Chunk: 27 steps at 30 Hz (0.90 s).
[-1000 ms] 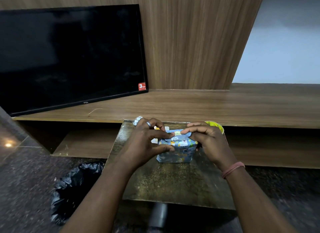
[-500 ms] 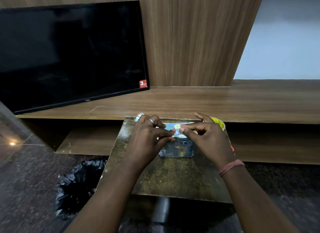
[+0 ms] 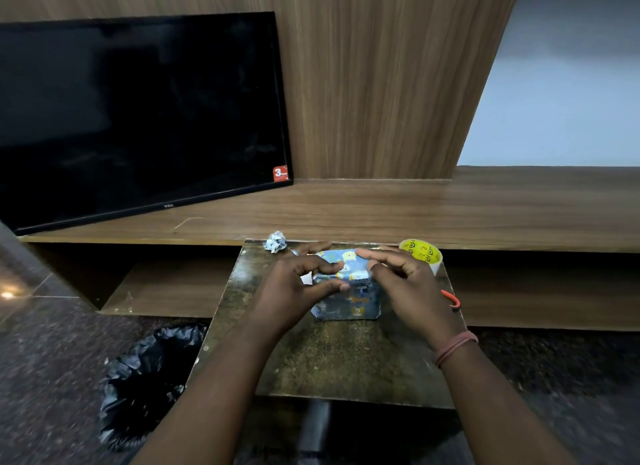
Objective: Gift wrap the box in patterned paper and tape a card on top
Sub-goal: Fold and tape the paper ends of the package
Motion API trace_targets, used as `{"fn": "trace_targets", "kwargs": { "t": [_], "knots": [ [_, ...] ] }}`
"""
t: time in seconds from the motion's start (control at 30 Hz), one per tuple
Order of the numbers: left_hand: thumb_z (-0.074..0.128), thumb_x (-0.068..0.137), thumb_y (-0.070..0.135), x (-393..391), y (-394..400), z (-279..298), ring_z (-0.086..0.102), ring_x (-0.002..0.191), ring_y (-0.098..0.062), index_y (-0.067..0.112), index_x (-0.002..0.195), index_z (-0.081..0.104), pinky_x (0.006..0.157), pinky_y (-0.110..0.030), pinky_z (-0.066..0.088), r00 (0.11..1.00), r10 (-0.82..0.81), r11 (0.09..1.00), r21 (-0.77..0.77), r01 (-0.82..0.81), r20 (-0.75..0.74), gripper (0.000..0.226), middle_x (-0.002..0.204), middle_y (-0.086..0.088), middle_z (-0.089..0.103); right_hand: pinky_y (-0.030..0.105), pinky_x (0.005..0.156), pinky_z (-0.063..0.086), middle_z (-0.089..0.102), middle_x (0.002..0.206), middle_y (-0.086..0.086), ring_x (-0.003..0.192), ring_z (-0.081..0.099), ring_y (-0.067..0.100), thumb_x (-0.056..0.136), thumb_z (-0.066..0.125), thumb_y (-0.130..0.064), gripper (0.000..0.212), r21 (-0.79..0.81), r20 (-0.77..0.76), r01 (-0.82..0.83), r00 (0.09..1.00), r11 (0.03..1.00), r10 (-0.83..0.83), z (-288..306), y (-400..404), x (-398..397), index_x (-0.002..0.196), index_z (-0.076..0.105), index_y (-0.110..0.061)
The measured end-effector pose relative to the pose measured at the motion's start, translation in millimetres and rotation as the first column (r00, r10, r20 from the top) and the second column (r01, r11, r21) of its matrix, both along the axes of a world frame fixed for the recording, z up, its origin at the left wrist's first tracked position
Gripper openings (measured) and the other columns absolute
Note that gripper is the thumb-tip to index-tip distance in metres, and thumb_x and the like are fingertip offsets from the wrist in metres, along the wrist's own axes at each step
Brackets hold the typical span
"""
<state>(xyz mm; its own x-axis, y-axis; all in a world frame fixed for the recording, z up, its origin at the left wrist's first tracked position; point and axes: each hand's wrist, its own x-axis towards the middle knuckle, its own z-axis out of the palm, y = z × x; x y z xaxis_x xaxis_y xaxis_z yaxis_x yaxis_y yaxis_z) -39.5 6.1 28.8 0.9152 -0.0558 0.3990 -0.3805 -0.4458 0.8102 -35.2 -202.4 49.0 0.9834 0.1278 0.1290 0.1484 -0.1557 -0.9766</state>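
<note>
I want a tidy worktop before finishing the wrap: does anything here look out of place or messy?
A crumpled paper scrap lies at the table's far left corner, behind the left hand. The box sits level and wrapped between both hands, right hand on top; the tape roll stands far right. Nothing looks spilled or torn.

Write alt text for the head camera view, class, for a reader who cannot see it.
Two hands, the left hand and right hand, hold a small box wrapped in blue patterned paper on a dark table. A yellow tape roll and a crumpled paper scrap sit behind it.
</note>
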Motion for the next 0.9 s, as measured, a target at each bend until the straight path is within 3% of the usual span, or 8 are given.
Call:
{"fn": "trace_targets", "kwargs": {
  "t": [0.07,0.13,0.23,0.3,0.37,0.47,0.6,0.9],
  "knots": [
    [0.088,0.069,0.053,3,0,-3,0.063,0.120,0.002,0.042,0.089,0.081,0.100,-0.045,0.053,1.000,0.011,1.000,-0.021,-0.011,-0.005,0.024,0.119,0.014,0.073,0.024,0.085,0.054,0.075,0.108,0.001,0.099,0.068,0.010,0.099,0.057,-0.005,0.026,0.250,-0.122,-0.013,0.991,0.968,0.045,4,-7,5,0.105,0.079,-0.017],
    [0.088,0.071,0.050,6,0,-6,0.063,0.120,0.001,0.042,0.091,0.081,0.096,-0.046,0.055,1.000,0.023,1.000,-0.020,-0.024,-0.012,0.022,0.118,0.015,0.072,0.020,0.067,0.050,0.073,0.093,0.004,0.078,0.063,0.012,0.098,0.055,-0.003,0.025,0.353,-0.180,0.164,0.978,0.921,-0.105,10,-23,16,0.100,0.077,-0.013],
    [0.088,0.070,0.048,7,2,-4,0.062,0.121,0.001,0.037,0.092,0.080,0.092,-0.033,0.052,1.000,0.014,1.000,0.002,-0.014,-0.027,0.026,0.124,0.015,0.068,0.019,0.060,0.043,0.070,0.085,0.000,0.072,0.058,0.009,0.096,0.057,-0.005,0.025,0.062,-0.124,0.374,0.923,0.926,-0.364,6,-49,32,0.090,0.075,-0.021],
    [0.086,0.066,0.049,6,3,-1,0.059,0.123,0.001,0.042,0.094,0.076,0.089,-0.023,0.048,0.999,-0.008,0.999,0.030,0.009,-0.036,0.030,0.130,0.018,0.063,0.018,0.065,0.046,0.071,0.091,-0.005,0.079,0.061,0.007,0.093,0.060,-0.002,0.027,-0.135,-0.057,0.286,0.954,0.949,-0.295,1,-54,34,0.095,0.075,-0.024],
    [0.088,0.068,0.042,9,5,0,0.058,0.125,0.000,0.044,0.094,0.074,0.092,-0.027,0.052,0.998,-0.030,0.999,0.021,0.031,-0.052,0.030,0.133,0.015,0.062,0.017,0.067,0.049,0.070,0.103,-0.004,0.078,0.061,0.009,0.090,0.060,0.007,0.040,-0.118,-0.093,0.083,0.991,0.990,-0.094,0,-48,31,0.109,0.070,-0.026],
    [0.091,0.073,0.023,12,4,1,0.058,0.122,0.002,0.044,0.091,0.074,0.087,-0.030,0.058,0.998,-0.014,0.999,-0.038,0.012,-0.063,0.033,0.128,0.008,0.063,0.030,0.068,0.048,0.062,0.120,-0.004,0.077,0.056,0.017,0.088,0.054,0.016,0.062,-0.116,-0.069,-0.129,0.990,0.985,0.122,0,-36,28,0.131,0.059,-0.029],
    [0.090,0.074,0.018,10,1,4,0.060,0.116,0.005,0.043,0.089,0.076,0.078,-0.018,0.054,0.998,0.032,0.996,-0.084,-0.037,-0.060,0.033,0.123,0.011,0.064,0.031,0.068,0.054,0.057,0.124,-0.001,0.073,0.056,0.016,0.089,0.052,0.016,0.068,-0.129,-0.032,-0.141,0.990,0.982,0.138,-1,-27,28,0.140,0.052,-0.029],
    [0.091,0.073,0.026,12,1,-5,0.060,0.120,-0.003,0.037,0.094,0.079,0.080,-0.024,0.052,0.999,0.031,1.000,-0.003,-0.031,-0.034,0.026,0.123,0.019,0.061,0.023,0.071,0.052,0.069,0.118,-0.001,0.086,0.062,0.004,0.096,0.051,-0.005,0.042,0.043,-0.018,-0.161,0.987,0.986,0.162,4,-28,20,0.130,0.063,-0.026]
  ]
}}
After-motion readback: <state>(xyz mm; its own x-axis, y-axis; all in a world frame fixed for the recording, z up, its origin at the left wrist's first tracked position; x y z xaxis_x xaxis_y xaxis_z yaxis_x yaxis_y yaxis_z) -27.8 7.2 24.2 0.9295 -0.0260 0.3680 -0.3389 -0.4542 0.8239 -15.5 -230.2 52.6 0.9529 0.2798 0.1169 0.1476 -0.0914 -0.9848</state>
